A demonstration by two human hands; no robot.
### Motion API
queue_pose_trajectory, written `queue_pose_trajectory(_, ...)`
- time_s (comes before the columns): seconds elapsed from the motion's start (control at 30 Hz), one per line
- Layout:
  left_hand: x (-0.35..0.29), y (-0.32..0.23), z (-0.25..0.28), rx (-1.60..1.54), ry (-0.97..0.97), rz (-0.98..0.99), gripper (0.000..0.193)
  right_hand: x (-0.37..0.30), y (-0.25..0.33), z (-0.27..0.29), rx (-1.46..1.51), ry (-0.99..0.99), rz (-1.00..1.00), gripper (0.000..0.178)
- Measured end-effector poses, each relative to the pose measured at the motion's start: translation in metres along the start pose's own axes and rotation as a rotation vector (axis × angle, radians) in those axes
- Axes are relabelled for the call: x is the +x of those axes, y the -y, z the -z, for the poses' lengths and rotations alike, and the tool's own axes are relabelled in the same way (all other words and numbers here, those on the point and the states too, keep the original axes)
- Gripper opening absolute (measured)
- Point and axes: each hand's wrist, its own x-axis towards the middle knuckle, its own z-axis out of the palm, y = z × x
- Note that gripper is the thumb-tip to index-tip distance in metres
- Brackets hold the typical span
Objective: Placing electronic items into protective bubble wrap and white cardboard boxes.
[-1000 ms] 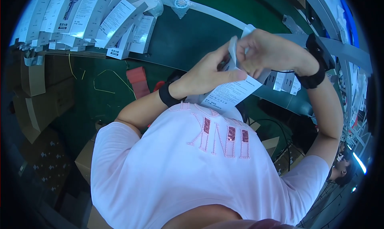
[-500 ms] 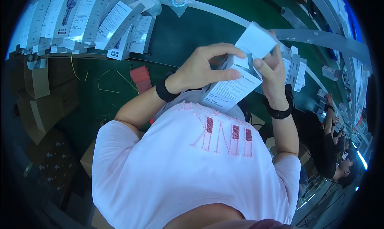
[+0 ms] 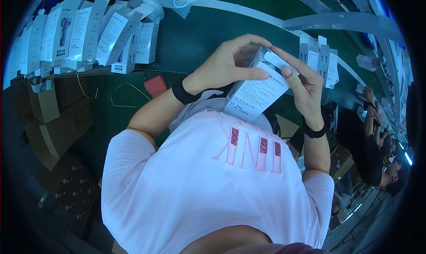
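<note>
Both hands now close on the white rectangular cardboard carton (image 3: 256,92) at chest height: left hand (image 3: 222,69) grips its side; right hand (image 3: 306,87), brought in since earlier, presses down the end flap (image 3: 277,61). Beyond, white cartons (image 3: 88,36) line the green surface (image 3: 199,29).

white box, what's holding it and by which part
Both hands hold the white box near its top end: left hand wraps its upper side, right hand fingers press the end flap.

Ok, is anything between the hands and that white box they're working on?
Nothing visible. The left hand grips the white box directly from the side, and the right hand touches its top end, one finger on the flap. No other item lies between them.
</note>
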Motion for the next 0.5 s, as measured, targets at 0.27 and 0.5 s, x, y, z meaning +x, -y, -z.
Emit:
queue_pose_trajectory(0.27, 0.022, 0.013, -0.015, -0.075, 0.086, 0.014, 0.05, -0.012, 0.007, 0.03, -0.304, 0.07, 0.164, 0.032)
queue_pose_trajectory(0.5, 0.043, 0.022, -0.044, -0.065, 0.112, 0.077, 0.053, -0.039, -0.012, 0.058, -0.212, 0.051, 0.158, 0.034)
